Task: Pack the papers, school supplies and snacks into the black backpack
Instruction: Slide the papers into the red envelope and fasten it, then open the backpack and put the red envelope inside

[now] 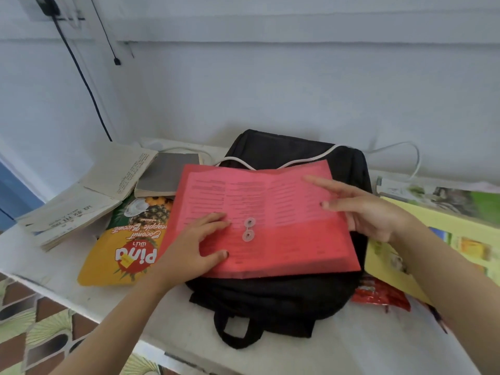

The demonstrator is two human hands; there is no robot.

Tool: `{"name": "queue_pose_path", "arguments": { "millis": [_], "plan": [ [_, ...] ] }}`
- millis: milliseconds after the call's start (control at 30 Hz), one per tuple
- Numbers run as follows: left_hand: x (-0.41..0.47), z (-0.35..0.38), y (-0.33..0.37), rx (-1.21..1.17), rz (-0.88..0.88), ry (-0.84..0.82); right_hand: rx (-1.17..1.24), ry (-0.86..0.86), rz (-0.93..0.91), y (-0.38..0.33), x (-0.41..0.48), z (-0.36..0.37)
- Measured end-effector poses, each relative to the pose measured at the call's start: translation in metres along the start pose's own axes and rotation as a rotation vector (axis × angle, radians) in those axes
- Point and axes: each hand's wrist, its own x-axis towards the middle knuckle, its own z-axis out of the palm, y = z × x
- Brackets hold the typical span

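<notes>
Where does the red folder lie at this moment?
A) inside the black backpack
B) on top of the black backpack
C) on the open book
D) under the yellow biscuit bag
B: the red folder lies flat on the black backpack, fully outside it, and the left hand rests on its left part.

backpack (270,293) part-hidden under folder (284,239), print unreadable
</notes>
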Motion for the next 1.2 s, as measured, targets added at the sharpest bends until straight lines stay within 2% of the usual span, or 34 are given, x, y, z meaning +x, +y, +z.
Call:
{"name": "queue_pose_path", "arguments": {
  "millis": [133, 233, 333, 500, 567, 667, 833, 967, 1067, 1200],
  "plan": [
    [-0.001, -0.004, -0.002, -0.028, 0.026, -0.016, -0.019, -0.029, 0.107, 0.009, -0.006, 0.001],
    [-0.001, -0.009, -0.002, -0.056, 0.053, -0.044, -0.049, 0.028, 0.12, 0.019, -0.007, 0.001],
    [0.002, -0.014, -0.002, -0.054, 0.055, 0.019, -0.005, 0.078, 0.069, 0.023, -0.013, 0.007],
    [0.012, -0.033, -0.012, 0.13, -0.022, 0.231, 0.164, 0.193, -0.104, 0.037, -0.03, 0.018],
    [0.016, -0.047, -0.012, -0.027, -0.114, 0.231, 0.254, 0.256, -0.166, 0.042, -0.037, 0.024],
    [0.021, -0.069, -0.006, -0.375, -0.236, 0.112, 0.377, 0.358, -0.226, 0.051, -0.048, 0.032],
    [0.026, -0.101, -0.006, -0.697, -0.217, -0.123, 0.481, 0.497, -0.253, 0.051, -0.067, 0.066],
    [0.029, -0.101, -0.014, -0.696, -0.104, -0.168, 0.485, 0.522, -0.244, 0.064, -0.077, 0.101],
    [0.03, -0.103, -0.024, -0.645, -0.053, -0.223, 0.379, 0.503, -0.162, 0.082, -0.08, 0.126],
    [0.038, -0.109, -0.036, -0.621, -0.028, -0.242, 0.302, 0.63, -0.085, 0.096, -0.081, 0.159]
  ]
}}
